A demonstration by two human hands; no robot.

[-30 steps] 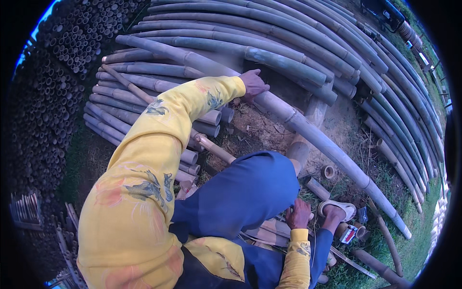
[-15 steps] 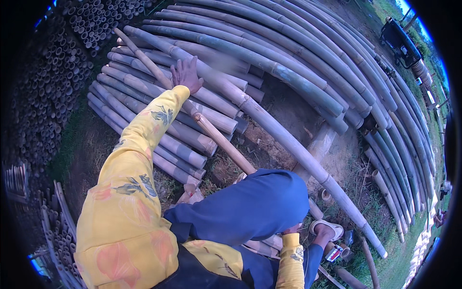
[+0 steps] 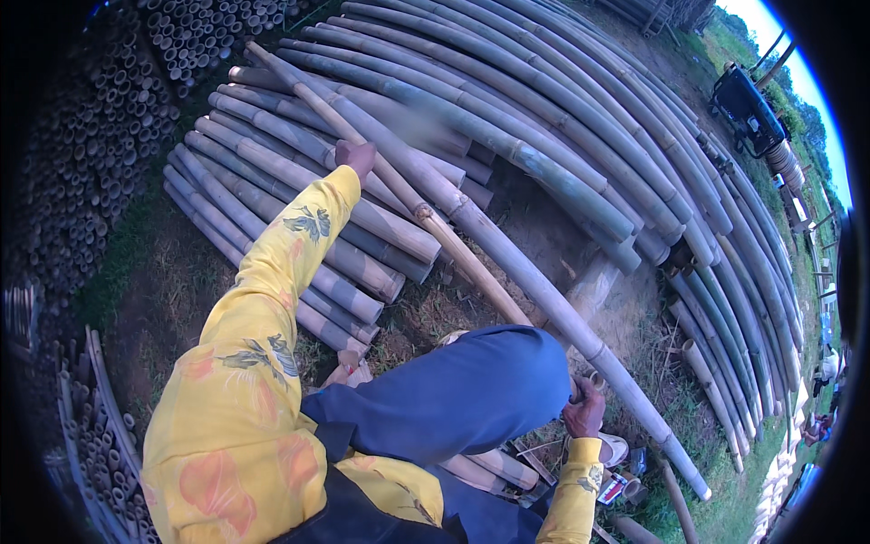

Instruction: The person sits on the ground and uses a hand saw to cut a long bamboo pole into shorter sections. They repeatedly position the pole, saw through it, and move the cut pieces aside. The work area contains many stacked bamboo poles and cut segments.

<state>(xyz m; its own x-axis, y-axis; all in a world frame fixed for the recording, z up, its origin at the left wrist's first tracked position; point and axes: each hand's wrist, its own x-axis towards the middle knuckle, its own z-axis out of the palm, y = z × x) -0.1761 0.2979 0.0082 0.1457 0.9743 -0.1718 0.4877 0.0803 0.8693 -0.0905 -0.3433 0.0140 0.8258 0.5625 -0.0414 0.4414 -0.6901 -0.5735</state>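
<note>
A thin tan bamboo pole (image 3: 453, 249) lies slanted across a stack of thick grey-green bamboo poles (image 3: 299, 190). My left hand (image 3: 355, 156), at the end of a yellow flowered sleeve, reaches far forward and closes on the upper part of this thin pole. The pole's lower end runs behind my blue-trousered knee (image 3: 471, 390). My right hand (image 3: 584, 410) is a fist just right of the knee. It seems to grip the pole's hollow lower end, though the knee hides most of the contact.
Long curved bamboo poles (image 3: 580, 118) cover the ground ahead and to the right. Stacked bamboo ends (image 3: 100, 154) form a wall on the left. A short wooden stump (image 3: 594, 286) stands in the dirt. Small items (image 3: 621, 480) lie by my feet. A dark machine (image 3: 748, 104) sits far right.
My left hand left the thick pole near the middle and moved up and left onto the thin tan pole. The view swung with it. My right hand stayed by the knee.
</note>
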